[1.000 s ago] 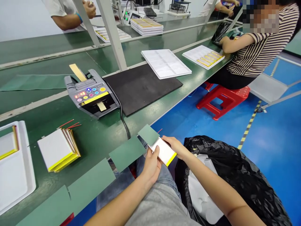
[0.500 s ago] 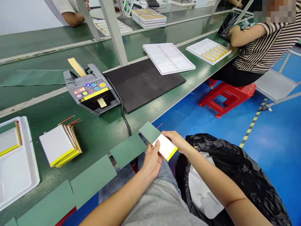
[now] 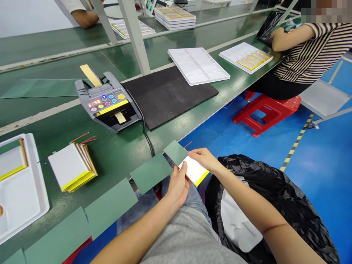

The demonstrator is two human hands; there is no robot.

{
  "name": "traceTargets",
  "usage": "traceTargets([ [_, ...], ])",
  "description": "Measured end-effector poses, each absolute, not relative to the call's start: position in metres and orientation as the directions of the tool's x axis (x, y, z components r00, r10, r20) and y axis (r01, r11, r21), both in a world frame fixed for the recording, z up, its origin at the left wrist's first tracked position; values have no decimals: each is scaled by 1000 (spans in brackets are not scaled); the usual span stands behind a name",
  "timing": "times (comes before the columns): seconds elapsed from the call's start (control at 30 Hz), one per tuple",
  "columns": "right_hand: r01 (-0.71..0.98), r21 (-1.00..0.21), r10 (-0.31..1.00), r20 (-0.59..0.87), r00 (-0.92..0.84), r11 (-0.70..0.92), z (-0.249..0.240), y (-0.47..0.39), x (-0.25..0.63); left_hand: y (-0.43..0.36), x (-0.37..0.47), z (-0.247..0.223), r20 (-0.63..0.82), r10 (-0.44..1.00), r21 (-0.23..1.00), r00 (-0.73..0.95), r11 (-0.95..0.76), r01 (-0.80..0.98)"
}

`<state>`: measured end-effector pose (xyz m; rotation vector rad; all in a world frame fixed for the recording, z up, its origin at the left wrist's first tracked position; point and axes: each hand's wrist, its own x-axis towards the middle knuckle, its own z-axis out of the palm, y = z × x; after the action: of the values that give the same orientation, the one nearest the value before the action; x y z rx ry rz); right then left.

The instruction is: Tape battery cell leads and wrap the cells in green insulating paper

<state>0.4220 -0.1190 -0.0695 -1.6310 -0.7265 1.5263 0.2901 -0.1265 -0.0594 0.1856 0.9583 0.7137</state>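
Observation:
Over my lap I hold a flat white pouch battery cell [image 3: 195, 170] with yellow tape along its near edge. A thin red wire shows at its far end. My left hand [image 3: 179, 182] grips the cell's left side, thumb on top. My right hand [image 3: 204, 160] has its fingers on the upper right edge, beside a green sheet [image 3: 175, 151] at the cell's far end; fingers beneath are hidden. A chain of green rectangular sheets [image 3: 110, 208] runs from there toward the lower left. On the bench stands a stack of similar cells [image 3: 72, 167] with red wires.
A tape dispenser [image 3: 110, 102] with lit buttons sits on the green bench, its black cable hanging near the edge. Beyond lie a black mat [image 3: 170, 99] and white trays [image 3: 199, 66]. A black-bagged bin [image 3: 288, 194] is at my right. Another person [image 3: 316, 51] sits farther along.
My right hand's fingers have shifted slightly up and onto the cell's upper edge near the green sheet. My left hand keeps its grip. The whole view has shifted slightly.

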Motion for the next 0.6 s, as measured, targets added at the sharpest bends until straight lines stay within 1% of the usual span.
traceTargets([
  [0.23,39,-868,863,-486,138,-495,-67,-116,424,-123,294,-62,-751,583,398,310,774,-493],
  [0.4,73,-870,869,-475,137,-487,-54,-121,424,-129,290,-44,-767,569,384,298,778,-497],
  [0.47,81,-872,872,-469,140,-482,-42,-134,422,-138,286,-32,-766,544,364,343,806,-466],
  [0.53,56,-881,875,-455,163,-469,-27,-154,421,-147,282,-21,-736,525,369,427,840,-397],
  [0.57,27,-893,882,-438,175,-449,-19,-165,421,-149,280,-17,-707,527,402,471,848,-346],
  [0.6,12,-908,896,-410,174,-418,-12,-174,421,-150,277,-13,-670,544,463,505,838,-289],
])
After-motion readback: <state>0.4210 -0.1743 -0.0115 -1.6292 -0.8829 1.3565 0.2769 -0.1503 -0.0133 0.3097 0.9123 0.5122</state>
